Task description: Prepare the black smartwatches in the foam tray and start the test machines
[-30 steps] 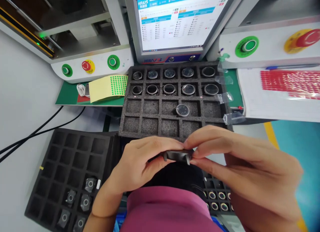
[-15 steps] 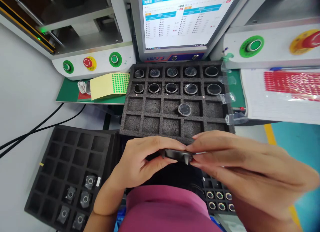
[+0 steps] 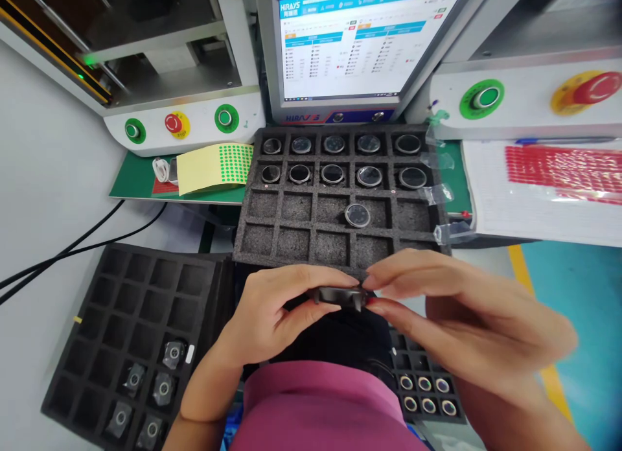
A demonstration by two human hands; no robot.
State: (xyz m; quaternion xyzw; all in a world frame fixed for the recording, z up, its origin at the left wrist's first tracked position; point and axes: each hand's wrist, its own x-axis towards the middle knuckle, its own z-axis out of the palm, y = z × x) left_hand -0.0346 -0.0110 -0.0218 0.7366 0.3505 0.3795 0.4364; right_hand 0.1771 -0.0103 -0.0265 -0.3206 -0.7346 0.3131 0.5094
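Just in front of my body, a dark watch case (image 3: 339,298) is held edge-on, its lugs pointing down. My left hand (image 3: 272,308) grips it from the left, thumb below and fingers above. At its right edge the thumb and fingertips of my right hand (image 3: 437,302) pinch it; what lies between those fingertips is hidden. Beyond my hands is a grey foam tray (image 3: 291,236) with round watch faces in its two far rows. One loose round watch face (image 3: 357,216) lies across a divider in the third row.
Left, a black tray (image 3: 124,302) holds several wrapped watch parts. Lower right, another tray (image 3: 420,360) carries round pieces. Behind stand a monitor (image 3: 350,56) and machine panels with buttons (image 3: 173,124). A green-dot sticker sheet (image 3: 204,169) and red labels (image 3: 558,169) flank the foam tray.
My right hand has shifted slightly left and its fingers have bent more at the case's right edge. My left hand keeps its hold, and the view has moved a little.
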